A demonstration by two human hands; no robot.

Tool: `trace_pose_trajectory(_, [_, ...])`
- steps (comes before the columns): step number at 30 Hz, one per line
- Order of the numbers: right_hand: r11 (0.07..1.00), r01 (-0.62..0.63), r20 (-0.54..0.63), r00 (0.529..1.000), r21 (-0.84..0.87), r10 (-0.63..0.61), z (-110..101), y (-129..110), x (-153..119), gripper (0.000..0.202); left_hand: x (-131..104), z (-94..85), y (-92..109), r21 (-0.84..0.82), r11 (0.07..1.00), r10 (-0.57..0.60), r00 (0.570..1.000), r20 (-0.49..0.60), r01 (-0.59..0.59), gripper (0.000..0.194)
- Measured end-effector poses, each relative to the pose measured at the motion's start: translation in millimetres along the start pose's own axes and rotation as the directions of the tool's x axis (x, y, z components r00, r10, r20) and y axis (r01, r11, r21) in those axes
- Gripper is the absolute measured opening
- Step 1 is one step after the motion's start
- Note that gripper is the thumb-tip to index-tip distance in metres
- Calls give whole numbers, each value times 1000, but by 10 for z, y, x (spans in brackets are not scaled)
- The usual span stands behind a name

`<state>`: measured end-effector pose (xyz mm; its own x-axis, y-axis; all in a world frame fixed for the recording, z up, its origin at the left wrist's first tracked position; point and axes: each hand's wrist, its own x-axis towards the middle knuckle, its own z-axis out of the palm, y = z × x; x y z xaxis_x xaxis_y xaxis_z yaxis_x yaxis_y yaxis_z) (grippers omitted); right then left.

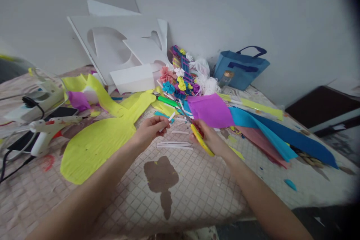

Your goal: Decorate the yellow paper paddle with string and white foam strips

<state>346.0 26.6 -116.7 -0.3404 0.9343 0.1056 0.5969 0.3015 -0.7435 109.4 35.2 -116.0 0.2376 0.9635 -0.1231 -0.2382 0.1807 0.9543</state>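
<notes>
My left hand (152,129) is closed, its thumb and fingers pinching a short white strip (171,116) that looks like foam or card. My right hand (211,137) is wrapped round yellow-handled scissors (203,141), whose blades point up and left, close to the strip. Whether the blades touch the strip I cannot tell. Several thin white strips (174,145) lie in a row on the tablecloth just below my hands. Beyond them rests a green cutter knife (168,101). A large yellow guitar-like paper shape (98,150) lies left of my left hand.
A glue gun (42,131) and power strip (36,101) with cables lie left. Cut-out white boards (112,37) lean on the wall. Crumpled paper flowers (168,78), a blue bag (239,67) and a jar (226,78) stand behind. Purple paper (210,110) and blue paper (303,138) lie right.
</notes>
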Motion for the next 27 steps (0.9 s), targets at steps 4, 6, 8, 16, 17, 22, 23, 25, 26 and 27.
trace_pose_trajectory(4, [999, -33, 49, 998, -28, 34, 60, 33, 3, 32, -1, -22, 37, 0, 1000, 10, 999, -38, -10, 30])
trace_pose_trajectory(6, [999, -40, 49, 998, -17, 41, 81, 42, 5, 32, -2, -28, 48, 18, 1000, 15, 998, -56, -14, 30])
trace_pose_trajectory(8, [1000, -30, 45, 999, -11, 30, 85, 44, 5, 31, -1, -33, 48, 35, 999, 17, 998, -63, -15, 29])
trace_pose_trajectory(16, [999, -39, 63, 997, -15, 40, 50, -3, -4, 31, 12, -44, 26, 83, 995, 61, 996, -72, -55, 31])
trace_pose_trajectory(17, [999, -43, 70, 997, -11, 44, 49, -11, -5, 31, 10, -44, 28, 88, 994, 66, 995, -76, -60, 31])
trace_pose_trajectory(22, [993, -68, 61, 995, -94, 74, 53, -50, -4, 34, 12, -46, 34, 112, 992, 72, 994, -85, -62, 31])
trace_pose_trajectory(23, [991, -72, 59, 995, -110, 79, 54, -59, -2, 35, 15, -47, 31, 119, 991, 69, 994, -83, -59, 30])
trace_pose_trajectory(25, [989, -67, 57, 996, -134, 76, 56, -73, 0, 36, 22, -49, 23, 135, 989, 65, 995, -81, -54, 30])
trace_pose_trajectory(26, [988, -62, 56, 996, -143, 71, 58, -77, 1, 36, 25, -49, 19, 142, 988, 63, 995, -78, -52, 30])
trace_pose_trajectory(27, [987, -57, 55, 996, -150, 66, 60, -78, 1, 36, 27, -50, 15, 148, 988, 66, 995, -78, -54, 30])
